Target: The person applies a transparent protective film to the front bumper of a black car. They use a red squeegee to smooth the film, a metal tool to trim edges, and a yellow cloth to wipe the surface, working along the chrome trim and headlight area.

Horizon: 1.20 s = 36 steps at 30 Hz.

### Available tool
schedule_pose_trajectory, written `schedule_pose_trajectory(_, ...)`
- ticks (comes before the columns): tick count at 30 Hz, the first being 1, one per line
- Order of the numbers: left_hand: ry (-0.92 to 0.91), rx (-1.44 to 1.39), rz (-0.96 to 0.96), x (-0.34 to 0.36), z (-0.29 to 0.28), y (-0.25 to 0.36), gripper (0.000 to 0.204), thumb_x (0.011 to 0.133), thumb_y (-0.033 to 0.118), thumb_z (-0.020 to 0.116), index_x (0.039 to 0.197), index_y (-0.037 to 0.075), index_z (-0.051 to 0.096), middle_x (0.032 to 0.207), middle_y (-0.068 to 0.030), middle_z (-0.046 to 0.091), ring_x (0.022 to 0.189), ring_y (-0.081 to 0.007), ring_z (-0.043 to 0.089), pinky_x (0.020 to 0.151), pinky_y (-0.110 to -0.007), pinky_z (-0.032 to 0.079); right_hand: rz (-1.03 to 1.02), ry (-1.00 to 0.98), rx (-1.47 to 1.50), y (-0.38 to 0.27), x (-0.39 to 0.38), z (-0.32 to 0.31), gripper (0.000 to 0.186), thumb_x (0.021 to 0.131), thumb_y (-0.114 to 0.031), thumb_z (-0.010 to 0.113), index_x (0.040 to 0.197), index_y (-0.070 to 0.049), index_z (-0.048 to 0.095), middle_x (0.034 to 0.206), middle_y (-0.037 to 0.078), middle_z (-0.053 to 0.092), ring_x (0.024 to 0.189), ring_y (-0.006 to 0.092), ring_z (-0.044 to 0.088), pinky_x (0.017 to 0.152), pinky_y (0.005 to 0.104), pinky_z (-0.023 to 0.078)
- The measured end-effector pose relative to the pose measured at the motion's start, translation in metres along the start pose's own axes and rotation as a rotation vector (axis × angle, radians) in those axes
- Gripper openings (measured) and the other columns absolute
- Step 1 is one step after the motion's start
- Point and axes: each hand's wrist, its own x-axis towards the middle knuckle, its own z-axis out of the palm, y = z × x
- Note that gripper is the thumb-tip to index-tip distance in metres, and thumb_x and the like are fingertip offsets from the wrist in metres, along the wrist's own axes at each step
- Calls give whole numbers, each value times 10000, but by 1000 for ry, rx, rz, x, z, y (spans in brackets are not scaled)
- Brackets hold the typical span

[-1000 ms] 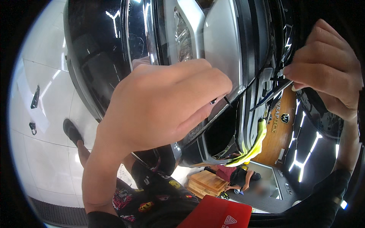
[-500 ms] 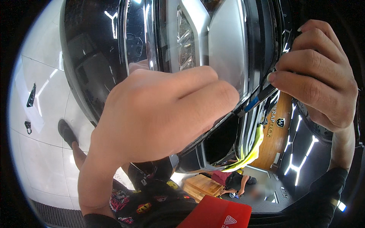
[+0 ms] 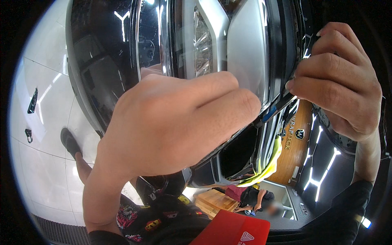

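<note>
I'm watching the left hand (image 3: 175,122) curl, fingertips hidden, grip impossible to tell; the right hand (image 3: 337,79) pinches a dark strip (image 3: 281,103), end covered.

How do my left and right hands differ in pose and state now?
The left hand shows its broad back; the right hand shows mostly its bent fingers. The left hand looks larger and sits nearer mid-picture than the right hand. The right hand holds a dark strip with a blue patch; whether the left hand grips anything is hidden. Both are bare.
</note>
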Motion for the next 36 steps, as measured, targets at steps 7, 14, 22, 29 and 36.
schedule_pose_trajectory(7, -42, 26, -42, 3, -4, 2, 224, 747, -7, 763, 960, 60, 744, 707, -54, 631, 541, -161, 596, 474, -271, 431, 1, 32, -11, 2, 3, 7, 279, 717, -256, 819, 956, -126, 755, 883, 40, 680, 840, 219, 598, 802, 405, 484)
schedule_pose_trajectory(14, -52, -46, -16, 1, -3, 1, 211, 717, 4, 773, 917, 67, 750, 719, -59, 659, 564, -180, 624, 491, -281, 429, -49, 79, -41, 3, 7, 14, 323, 667, -272, 850, 941, -136, 747, 875, 45, 661, 843, 223, 597, 808, 429, 478)
schedule_pose_trajectory(22, -36, -37, 2, -2, -3, 3, 215, 683, 21, 791, 883, 93, 758, 708, -48, 681, 564, -158, 630, 511, -277, 382, 13, 60, -103, -12, 9, 6, 350, 630, -292, 875, 917, -146, 739, 851, 45, 636, 846, 233, 605, 828, 449, 474)
schedule_pose_trajectory(29, -46, -56, -9, -2, -8, 7, 208, 686, 15, 791, 876, 96, 760, 709, -43, 700, 588, -149, 651, 534, -263, 405, 45, 10, -152, -20, 9, -3, 326, 631, -277, 847, 907, -144, 737, 839, 39, 625, 853, 233, 603, 812, 449, 468)
schedule_pose_trajectory(36, -19, -150, -21, -5, -10, 4, 215, 703, -36, 761, 898, 55, 752, 746, -64, 718, 619, -164, 673, 567, -257, 477, 11, 31, -137, -12, 9, 1, 340, 613, -300, 809, 895, -123, 742, 833, 44, 624, 855, 234, 594, 783, 439, 457)
